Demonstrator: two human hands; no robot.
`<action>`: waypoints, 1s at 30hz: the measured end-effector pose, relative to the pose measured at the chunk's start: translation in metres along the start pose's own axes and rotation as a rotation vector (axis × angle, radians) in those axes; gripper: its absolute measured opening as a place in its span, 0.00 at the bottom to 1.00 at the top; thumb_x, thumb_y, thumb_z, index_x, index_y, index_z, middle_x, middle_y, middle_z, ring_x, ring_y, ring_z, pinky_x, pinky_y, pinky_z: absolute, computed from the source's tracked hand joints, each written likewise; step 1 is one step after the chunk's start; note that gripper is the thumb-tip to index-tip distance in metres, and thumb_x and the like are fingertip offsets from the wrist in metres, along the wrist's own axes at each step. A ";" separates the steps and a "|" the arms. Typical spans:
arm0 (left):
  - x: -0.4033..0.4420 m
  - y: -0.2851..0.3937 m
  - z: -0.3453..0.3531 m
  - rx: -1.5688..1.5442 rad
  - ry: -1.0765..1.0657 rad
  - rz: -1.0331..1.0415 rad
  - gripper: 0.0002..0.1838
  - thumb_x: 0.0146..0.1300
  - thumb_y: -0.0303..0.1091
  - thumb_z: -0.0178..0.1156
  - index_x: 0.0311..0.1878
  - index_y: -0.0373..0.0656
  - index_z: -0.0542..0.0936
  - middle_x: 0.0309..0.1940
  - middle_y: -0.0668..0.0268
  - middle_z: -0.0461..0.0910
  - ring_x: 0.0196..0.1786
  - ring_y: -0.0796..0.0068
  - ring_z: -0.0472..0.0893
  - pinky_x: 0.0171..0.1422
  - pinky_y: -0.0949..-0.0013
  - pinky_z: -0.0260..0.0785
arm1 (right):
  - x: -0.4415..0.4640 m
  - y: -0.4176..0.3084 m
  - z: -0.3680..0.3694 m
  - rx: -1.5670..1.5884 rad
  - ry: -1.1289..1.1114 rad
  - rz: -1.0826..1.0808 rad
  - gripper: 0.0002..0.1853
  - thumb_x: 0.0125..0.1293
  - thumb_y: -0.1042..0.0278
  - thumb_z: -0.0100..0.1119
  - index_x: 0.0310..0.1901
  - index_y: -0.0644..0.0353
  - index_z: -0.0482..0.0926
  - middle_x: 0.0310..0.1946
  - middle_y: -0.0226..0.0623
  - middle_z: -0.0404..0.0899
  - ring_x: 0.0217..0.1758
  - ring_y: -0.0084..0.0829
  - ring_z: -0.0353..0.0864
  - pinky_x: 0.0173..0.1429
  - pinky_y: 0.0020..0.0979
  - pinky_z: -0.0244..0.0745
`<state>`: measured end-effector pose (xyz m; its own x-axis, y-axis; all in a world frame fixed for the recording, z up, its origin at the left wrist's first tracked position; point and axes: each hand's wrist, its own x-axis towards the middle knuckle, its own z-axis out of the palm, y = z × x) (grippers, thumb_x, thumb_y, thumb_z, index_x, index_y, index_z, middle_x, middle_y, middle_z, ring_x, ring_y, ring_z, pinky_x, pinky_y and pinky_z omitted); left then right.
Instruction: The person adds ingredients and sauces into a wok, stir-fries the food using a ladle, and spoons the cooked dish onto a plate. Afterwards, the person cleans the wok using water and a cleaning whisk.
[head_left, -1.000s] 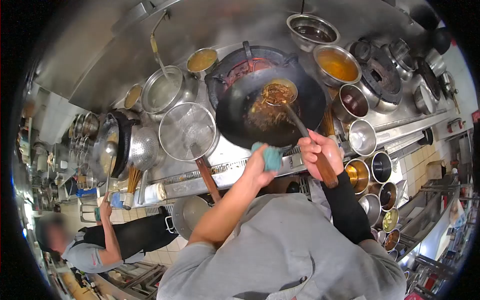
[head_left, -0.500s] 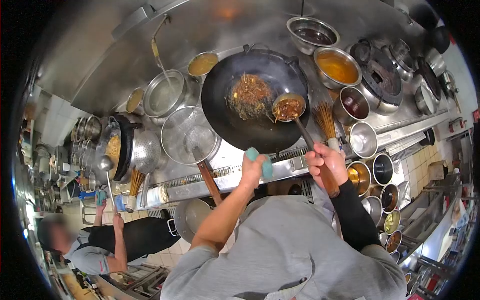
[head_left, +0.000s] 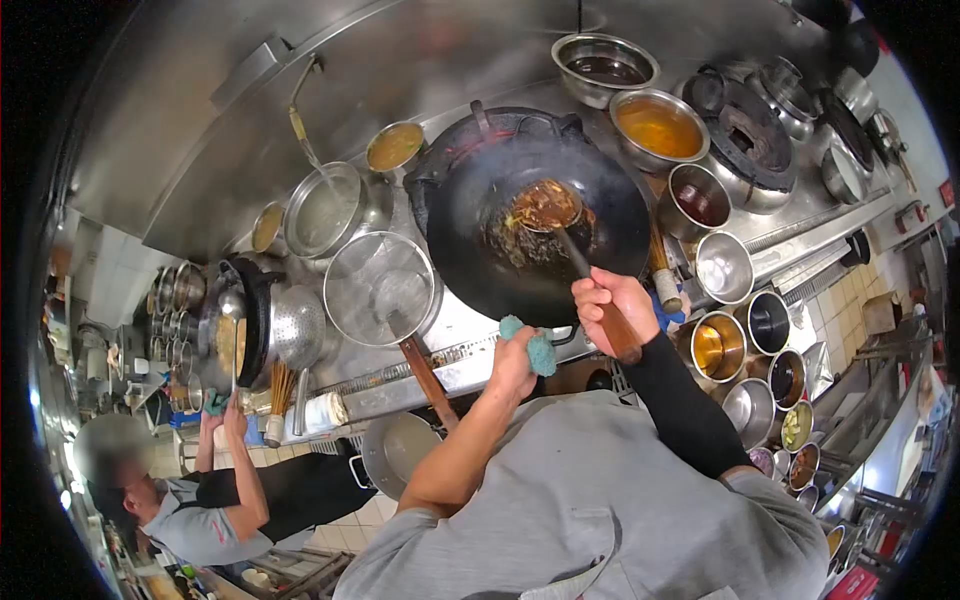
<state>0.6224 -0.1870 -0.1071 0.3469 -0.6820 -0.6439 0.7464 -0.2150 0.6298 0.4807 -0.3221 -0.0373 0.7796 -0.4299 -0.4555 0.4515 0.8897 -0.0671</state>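
My left hand (head_left: 513,368) is closed around a teal cloth (head_left: 541,352) at the near edge of the black wok (head_left: 470,285). The hand and cloth hide the exact grip on the wok. In my right hand (head_left: 622,302) is a ladle (head_left: 576,255) with a dark shaft and a wooden handle end. The ladle's bowl is over the middle of the wok, full of brown, saucy food. More brown food (head_left: 508,240) lies in the wok around and below it. Haze hangs over the wok.
Behind the wok is a burner ring (head_left: 420,200) with a reddish glow. A wire strainer (head_left: 375,285) lies to the left; a bamboo brush (head_left: 660,265) and metal pots of liquid, including an orange one (head_left: 660,125), stand right. A co-worker (head_left: 230,500) works at another wok on the left.
The wok has shifted toward me and to the right, uncovering the burner ring behind it. My right hand has brought the ladle left, into the wok's middle. The co-worker's ladle has moved into their wok.
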 end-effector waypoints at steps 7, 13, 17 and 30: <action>0.052 0.017 0.008 -0.269 -0.132 -0.151 0.13 0.72 0.42 0.55 0.39 0.43 0.80 0.33 0.61 0.81 0.35 0.62 0.81 0.41 0.59 0.76 | -0.021 -0.005 -0.007 0.030 -0.031 0.043 0.07 0.83 0.62 0.45 0.46 0.54 0.66 0.34 0.29 0.71 0.25 0.17 0.69 0.29 0.26 0.67; 0.005 0.019 -0.011 -0.278 -0.080 -0.162 0.11 0.70 0.40 0.55 0.39 0.43 0.79 0.35 0.61 0.81 0.34 0.61 0.81 0.39 0.59 0.77 | -0.043 -0.018 -0.012 0.036 -0.114 0.072 0.07 0.83 0.62 0.45 0.47 0.55 0.67 0.33 0.29 0.71 0.24 0.16 0.69 0.27 0.24 0.66; 0.022 0.032 -0.034 -0.205 -0.022 -0.036 0.08 0.67 0.35 0.57 0.44 0.41 0.78 0.36 0.60 0.82 0.34 0.62 0.81 0.39 0.59 0.77 | -0.044 -0.026 0.002 -0.062 0.001 -0.002 0.04 0.82 0.64 0.45 0.48 0.53 0.67 0.34 0.30 0.71 0.23 0.15 0.68 0.26 0.24 0.64; -0.013 0.035 -0.037 0.993 0.223 0.512 0.39 0.55 0.38 0.66 0.67 0.31 0.64 0.49 0.39 0.82 0.54 0.40 0.83 0.63 0.51 0.72 | -0.047 0.031 0.045 -0.320 0.185 -0.150 0.10 0.80 0.68 0.47 0.58 0.48 0.62 0.33 0.31 0.71 0.25 0.20 0.67 0.28 0.30 0.67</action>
<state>0.6649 -0.1594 -0.0931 0.6488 -0.7308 -0.2122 -0.2572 -0.4731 0.8426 0.4778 -0.2815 0.0219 0.6110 -0.5499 -0.5694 0.3735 0.8345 -0.4052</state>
